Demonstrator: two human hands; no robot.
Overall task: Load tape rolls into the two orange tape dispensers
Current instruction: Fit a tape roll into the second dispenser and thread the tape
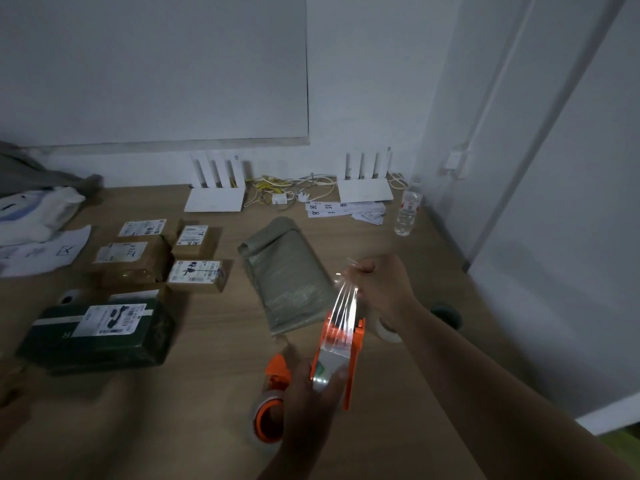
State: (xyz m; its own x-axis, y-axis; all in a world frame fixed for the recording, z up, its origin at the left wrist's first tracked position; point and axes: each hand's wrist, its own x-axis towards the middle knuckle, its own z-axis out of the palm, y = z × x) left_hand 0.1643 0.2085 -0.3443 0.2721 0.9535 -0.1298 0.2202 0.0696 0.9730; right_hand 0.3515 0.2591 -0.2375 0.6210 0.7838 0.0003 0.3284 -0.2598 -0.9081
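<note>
My left hand (313, 400) grips an orange tape dispenser (351, 362) that holds a clear tape roll (329, 363), raised above the wooden table (214, 393). My right hand (382, 289) pinches the free end of the clear tape strip (344, 306), stretched up and away from the dispenser's front. A second orange tape dispenser (272, 407) with a tape roll on it lies on the table just left of my left hand, partly hidden by that hand. Another tape roll (388, 329) lies on the table under my right forearm, mostly hidden.
A grey mailer bag (287, 275) lies behind the dispensers. Several labelled cardboard parcels (138, 258) and a dark green parcel (97, 334) sit at the left. Two white routers (216, 197) with cables stand at the wall, beside a water bottle (408, 209). A dark round object (446, 315) lies right.
</note>
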